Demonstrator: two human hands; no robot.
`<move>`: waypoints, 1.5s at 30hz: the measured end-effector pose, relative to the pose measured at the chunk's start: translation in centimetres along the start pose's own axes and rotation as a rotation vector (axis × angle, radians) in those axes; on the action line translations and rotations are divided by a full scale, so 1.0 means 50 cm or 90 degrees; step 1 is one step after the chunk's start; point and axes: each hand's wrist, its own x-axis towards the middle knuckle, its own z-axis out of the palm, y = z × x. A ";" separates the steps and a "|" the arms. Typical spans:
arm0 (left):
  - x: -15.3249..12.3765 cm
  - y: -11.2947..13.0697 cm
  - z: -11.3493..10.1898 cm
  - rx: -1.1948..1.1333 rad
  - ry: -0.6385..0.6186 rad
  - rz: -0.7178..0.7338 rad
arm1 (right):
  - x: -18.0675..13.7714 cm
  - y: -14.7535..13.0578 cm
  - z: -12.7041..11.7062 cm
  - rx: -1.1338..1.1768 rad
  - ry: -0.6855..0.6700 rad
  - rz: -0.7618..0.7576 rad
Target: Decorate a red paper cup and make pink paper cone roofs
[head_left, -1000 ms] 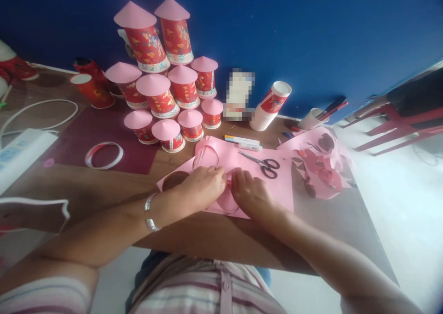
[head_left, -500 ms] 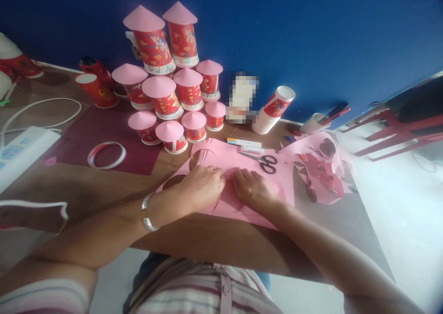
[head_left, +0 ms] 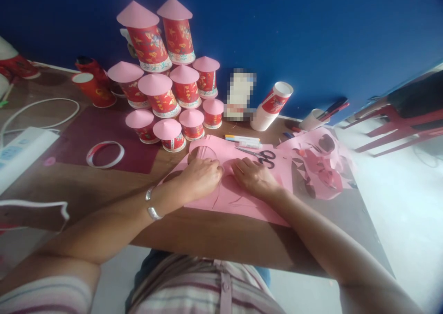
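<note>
The left hand and right hand are side by side, a little apart, over the pink paper on the wooden table; their fingers curl downward, and I cannot tell whether they pinch anything. The scissors lie on the paper just beyond the right hand, and the markers lie near them, toward the blue wall.

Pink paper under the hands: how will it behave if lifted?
The pink paper is probably light and floppy: it looks like thin sheets. It may sag unevenly, since scissors lie on it.
</note>
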 end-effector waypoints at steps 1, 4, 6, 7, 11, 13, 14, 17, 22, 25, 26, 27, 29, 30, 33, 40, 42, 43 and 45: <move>0.000 -0.002 -0.001 0.001 0.007 -0.004 | 0.001 0.001 -0.003 0.009 -0.003 0.010; -0.003 -0.009 0.002 0.010 0.022 -0.011 | -0.005 -0.003 -0.021 0.044 0.001 0.039; -0.007 -0.015 0.005 0.021 0.031 -0.017 | -0.016 -0.003 -0.037 0.072 -0.004 0.046; -0.008 -0.018 0.006 0.027 0.033 -0.018 | -0.021 0.001 -0.044 0.086 -0.007 0.052; -0.001 -0.021 -0.007 0.056 0.019 -0.010 | -0.028 0.048 -0.052 0.105 0.000 0.141; 0.010 -0.015 -0.021 0.068 0.010 0.000 | -0.019 0.082 -0.043 0.084 0.017 0.220; 0.016 -0.011 -0.027 0.068 0.014 0.010 | -0.012 0.097 -0.035 0.069 0.027 0.247; 0.039 0.001 -0.031 0.030 0.052 0.083 | 0.006 0.129 -0.006 0.035 0.036 0.276; 0.074 -0.014 0.002 -0.044 0.023 0.114 | 0.011 0.136 0.033 0.024 0.056 0.268; 0.087 -0.040 0.013 -0.116 -0.003 0.102 | 0.007 0.135 0.044 0.016 0.082 0.281; 0.090 -0.048 0.014 -0.138 0.001 0.082 | 0.006 0.136 0.047 0.016 0.086 0.283; 0.092 -0.054 0.015 -0.161 0.012 0.063 | 0.006 0.137 0.049 0.017 0.088 0.284; 0.094 -0.063 0.019 -0.203 0.048 0.032 | 0.004 0.139 0.051 0.024 0.085 0.288; 0.094 -0.065 0.022 -0.222 0.066 0.024 | 0.003 0.140 0.051 0.027 0.080 0.293; 0.093 -0.068 0.037 -0.263 0.104 0.015 | -0.004 0.143 0.052 0.024 0.060 0.314; 0.096 -0.072 0.057 -0.317 0.131 -0.011 | -0.024 0.157 0.056 0.040 0.040 0.341; 0.097 -0.072 0.058 -0.320 0.136 -0.025 | -0.026 0.158 0.058 0.043 0.044 0.345; 0.097 -0.071 0.059 -0.320 0.139 -0.030 | -0.026 0.157 0.059 0.043 0.047 0.343; 0.096 -0.069 0.060 -0.323 0.147 -0.035 | -0.027 0.154 0.056 0.044 0.056 0.338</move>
